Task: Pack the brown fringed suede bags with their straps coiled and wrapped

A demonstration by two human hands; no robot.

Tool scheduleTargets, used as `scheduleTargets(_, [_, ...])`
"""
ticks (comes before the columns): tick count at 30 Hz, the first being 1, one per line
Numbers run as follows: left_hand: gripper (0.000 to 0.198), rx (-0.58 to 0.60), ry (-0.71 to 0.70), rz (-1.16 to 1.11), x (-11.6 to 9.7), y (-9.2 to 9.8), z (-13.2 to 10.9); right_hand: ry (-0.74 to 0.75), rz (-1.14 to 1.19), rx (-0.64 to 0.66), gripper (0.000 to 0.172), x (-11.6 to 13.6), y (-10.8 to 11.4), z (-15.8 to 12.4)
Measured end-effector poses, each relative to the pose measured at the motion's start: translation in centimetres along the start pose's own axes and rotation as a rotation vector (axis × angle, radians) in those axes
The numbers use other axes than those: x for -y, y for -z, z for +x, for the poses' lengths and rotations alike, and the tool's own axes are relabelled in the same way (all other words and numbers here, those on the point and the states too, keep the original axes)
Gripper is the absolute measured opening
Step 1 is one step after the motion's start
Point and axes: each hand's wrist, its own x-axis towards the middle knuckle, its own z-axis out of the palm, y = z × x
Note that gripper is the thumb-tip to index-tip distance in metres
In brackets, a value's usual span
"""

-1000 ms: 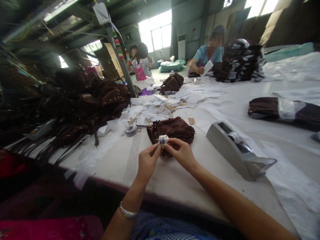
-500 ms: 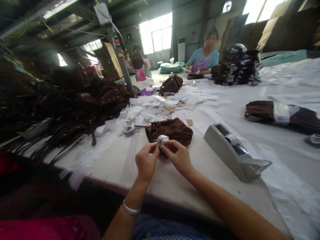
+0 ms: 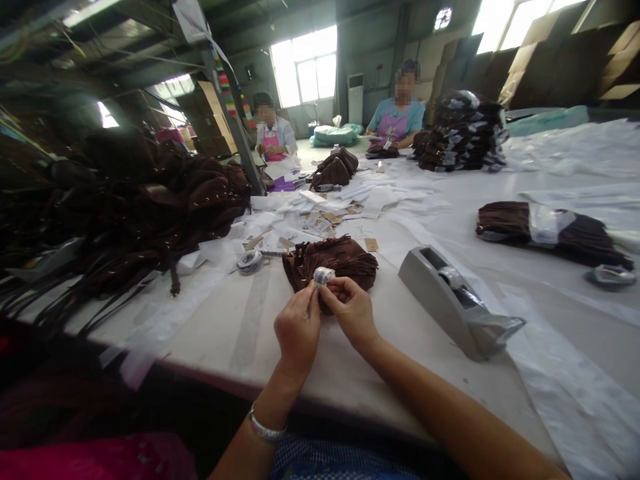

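Note:
A dark brown fringed bag [image 3: 347, 257] lies on the white worktable [image 3: 200, 320] just beyond my hands. At its near edge is a small whitish-grey bundle [image 3: 323, 274] that looks wrapped in clear plastic. My left hand [image 3: 299, 327] pinches the bundle's near left end between thumb and fingers. From the other side my right hand [image 3: 354, 311] grips it, thumb and fingertips pressed together. The fingertips almost meet and hide the bundle's lower part. A grey tape dispenser [image 3: 443, 297] stands to the right of my right hand.
A wrapped coil [image 3: 250, 262] lies left of the bag. Brown bags [image 3: 200, 193] are heaped at the left, with straps trailing. Wrapped bags [image 3: 463, 133] are stacked at the back right; a banded fringed bag [image 3: 550, 230] lies nearer. Paper scraps [image 3: 325, 213] litter the middle. Two people sit across.
My hands stay at the bundle, with the left wrist turned slightly. The whole view has shifted a little. The person at the back left has lowered a brown item from in front of them.

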Motion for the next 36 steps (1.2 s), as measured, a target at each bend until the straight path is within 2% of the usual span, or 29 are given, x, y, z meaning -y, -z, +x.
scheduleTargets(5, [0.042,0.087,-0.034,0.006,-0.6,-0.6,-1.0,-0.025,0.043,-0.017,0.032,-0.2,0.3,0.3])
scheduleTargets(8, [0.050,0.135,-0.005,0.013,-0.6,-0.8,-1.3,-0.048,0.066,0.017,0.035,-0.1,0.5,0.5])
scheduleTargets(11, [0.049,0.140,0.021,-0.044,-0.5,-0.5,-1.3,-0.061,0.094,0.036,0.039,0.0,0.5,0.6])
scheduleTargets(14, [0.041,0.145,0.044,-0.201,-0.3,0.0,-0.6,-0.105,0.135,0.017,0.040,0.1,0.5,1.0])
scheduleTargets(17, [0.030,0.157,0.196,-0.430,0.2,0.6,0.7,-0.160,0.165,0.022,0.041,0.3,0.7,1.3])
scheduleTargets(20, [0.035,0.224,0.360,-0.633,0.8,0.9,2.1,-0.202,0.224,0.062,0.041,0.5,0.9,1.4])
scheduleTargets(23, [0.041,0.286,0.409,-0.674,1.3,0.7,2.9,-0.197,0.284,0.076,0.036,0.5,1.0,1.6])
scheduleTargets(28, [0.044,0.262,0.431,-0.638,1.9,-0.6,2.4,-0.117,0.199,0.016,0.033,-0.2,0.8,1.7])
scheduleTargets(32, [0.048,0.211,0.508,-0.631,2.7,-1.5,2.0,0.083,-0.134,-0.004,0.023,0.1,1.1,1.6])
scheduleTargets(34, [0.050,0.229,0.537,-0.609,3.2,-1.6,2.1,0.222,-0.336,0.031,0.016,1.5,2.4,1.3])
scheduleTargets(36, [0.050,0.272,0.564,-0.589,3.6,-1.6,2.2,0.357,-0.525,0.024,0.014,3.9,5.1,0.4])
